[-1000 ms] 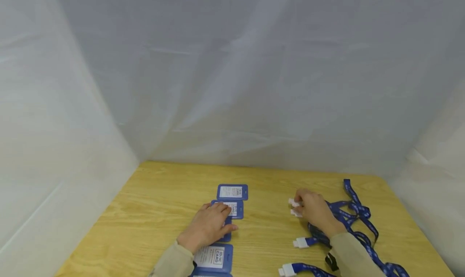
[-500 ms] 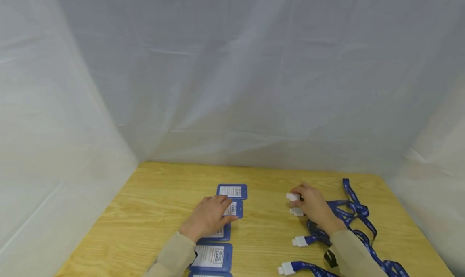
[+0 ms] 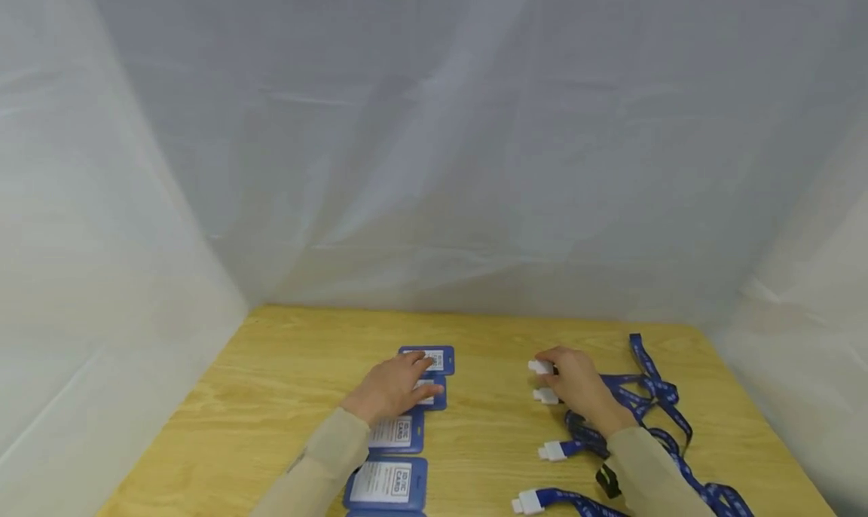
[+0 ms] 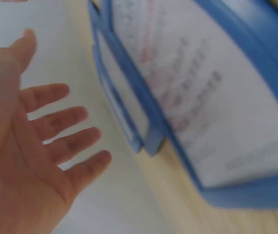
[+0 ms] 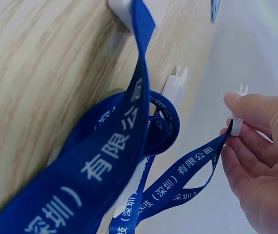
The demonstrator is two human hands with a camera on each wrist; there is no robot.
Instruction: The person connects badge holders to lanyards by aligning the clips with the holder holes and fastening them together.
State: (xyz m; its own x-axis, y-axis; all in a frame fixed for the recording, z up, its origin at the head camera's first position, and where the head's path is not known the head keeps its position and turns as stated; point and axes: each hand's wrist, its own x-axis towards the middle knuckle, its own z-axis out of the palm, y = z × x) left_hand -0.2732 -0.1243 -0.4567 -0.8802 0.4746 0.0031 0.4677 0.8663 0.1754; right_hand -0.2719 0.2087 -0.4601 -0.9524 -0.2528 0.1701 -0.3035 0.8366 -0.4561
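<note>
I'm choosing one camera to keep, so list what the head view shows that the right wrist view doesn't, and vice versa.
Only head: the left hand, beige fabric sleeves, and printed faces of the white cards in rectangular blue plastic holders.

Only right wrist: readable white lettering on blue fabric lanyards, and the forked tip of the held white plastic clip.

Both: the right hand pinching that clip, the lanyards, and the wood-grain tabletop.

At six o'clock in my head view I see smooth plastic card holders (image 3: 418,487) with matt, paper-like inserts (image 3: 381,481); at four, cloth lanyards (image 5: 100,168) with smooth plastic clips (image 3: 554,451). The table (image 3: 488,426) is grained wood — the sheeting (image 3: 434,163) at twelve, softly glossy.
</note>
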